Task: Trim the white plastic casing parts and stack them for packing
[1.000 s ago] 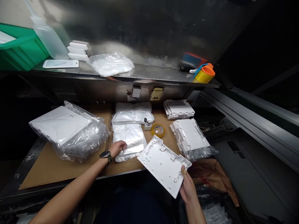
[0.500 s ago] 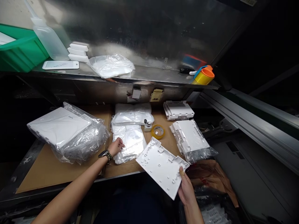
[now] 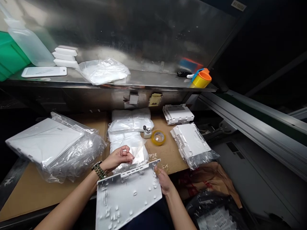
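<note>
My right hand (image 3: 165, 180) grips the right edge of a white plastic housing panel (image 3: 130, 193), thumb on top. Small clips and posts on the panel's inner side face up toward me. Just above its far edge is my left hand (image 3: 121, 156), with fingers curled together in a pinch; whatever they hold, if anything, I cannot make out. Behind that hand lie clear plastic bags (image 3: 129, 140) in two stacks. A small white container with a round metal top (image 3: 147, 131) and a roll of yellowish tape (image 3: 158, 138) sit to the right of the bags.
Bagged white panels (image 3: 48, 140) lie at left on cardboard (image 3: 21, 188). More white panels (image 3: 192, 140) are stacked at right. Along the back, a metal shelf (image 3: 148, 78) carries a phone (image 3: 44, 72), a squeeze bottle (image 3: 31, 41) and a yellow-orange cup (image 3: 201, 79). A metal rail (image 3: 251, 124) runs at right.
The panel has moved left and toward my body and turned in my right hand. My left hand has lifted off the bags and come right, nearer the panel. The view has shifted slightly.
</note>
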`<state>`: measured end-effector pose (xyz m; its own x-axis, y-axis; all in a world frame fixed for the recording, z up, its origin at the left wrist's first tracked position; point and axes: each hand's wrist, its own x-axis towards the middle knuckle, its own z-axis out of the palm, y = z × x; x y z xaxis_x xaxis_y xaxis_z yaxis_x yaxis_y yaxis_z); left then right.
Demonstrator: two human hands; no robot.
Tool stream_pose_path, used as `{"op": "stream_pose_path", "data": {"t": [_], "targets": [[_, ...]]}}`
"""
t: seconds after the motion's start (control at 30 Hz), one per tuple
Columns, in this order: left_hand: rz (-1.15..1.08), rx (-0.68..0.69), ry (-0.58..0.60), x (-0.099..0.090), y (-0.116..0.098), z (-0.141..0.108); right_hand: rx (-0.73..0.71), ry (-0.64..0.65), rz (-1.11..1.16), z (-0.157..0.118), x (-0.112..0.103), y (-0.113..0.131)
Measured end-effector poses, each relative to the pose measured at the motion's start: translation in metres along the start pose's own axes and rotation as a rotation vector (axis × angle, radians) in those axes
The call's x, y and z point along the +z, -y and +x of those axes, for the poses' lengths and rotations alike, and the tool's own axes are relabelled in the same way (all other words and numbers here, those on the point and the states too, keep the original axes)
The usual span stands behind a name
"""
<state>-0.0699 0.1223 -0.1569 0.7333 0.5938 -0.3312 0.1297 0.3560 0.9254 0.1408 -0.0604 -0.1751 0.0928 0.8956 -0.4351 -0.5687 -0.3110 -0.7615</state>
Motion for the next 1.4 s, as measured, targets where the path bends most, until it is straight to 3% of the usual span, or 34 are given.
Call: {"op": "stream_pose_path", "data": {"t": [0.1, 0.27, 0.43, 0.57, 0.67, 0.73, 0.83, 0.93, 1.0, 1.1, 1.3, 1.4], "targets": [[0.033, 0.046, -0.020, 0.023, -0.003, -0.004, 0.051, 0.104, -0.002, 0.000, 0.011, 0.012], [0.141, 0.138, -0.170, 0.046, 0.026, 0.008, 0.102, 0.151, -0.005, 0.006, 0.016, 0.006], [0.319, 0.191, -0.250, 0.030, 0.047, 0.015, 0.148, 0.069, 0.022, 0.007, -0.006, -0.011], [0.539, 0.222, -0.280, 0.008, 0.048, 0.013, 0.166, -0.012, 0.059, 0.001, -0.030, -0.018], [0.650, 0.209, -0.264, 0.001, 0.047, 0.014, 0.161, -0.066, 0.083, -0.009, -0.042, -0.018], [0.672, 0.211, -0.255, 0.004, 0.046, 0.016, 0.083, -0.191, 0.116, -0.021, -0.046, -0.014], [0.659, 0.220, -0.225, 0.015, 0.046, 0.021, -0.191, -0.551, 0.111, -0.042, -0.049, -0.005], [0.627, 0.233, -0.202, 0.028, 0.044, 0.026, -0.478, -0.740, -0.169, -0.059, -0.052, -0.005], [0.606, 0.250, -0.215, 0.038, 0.042, 0.030, -0.606, -0.725, -0.441, -0.065, -0.052, -0.015], [0.598, 0.284, -0.296, 0.050, 0.038, 0.038, -0.682, -0.637, -0.708, -0.068, -0.047, -0.037], [0.768, 0.372, -0.524, 0.070, 0.026, 0.039, -0.794, -0.465, -0.814, -0.075, -0.026, -0.062], [0.919, 0.401, -0.555, 0.090, 0.019, 0.030, -0.749, -0.530, -0.789, -0.078, -0.020, -0.060]]}}
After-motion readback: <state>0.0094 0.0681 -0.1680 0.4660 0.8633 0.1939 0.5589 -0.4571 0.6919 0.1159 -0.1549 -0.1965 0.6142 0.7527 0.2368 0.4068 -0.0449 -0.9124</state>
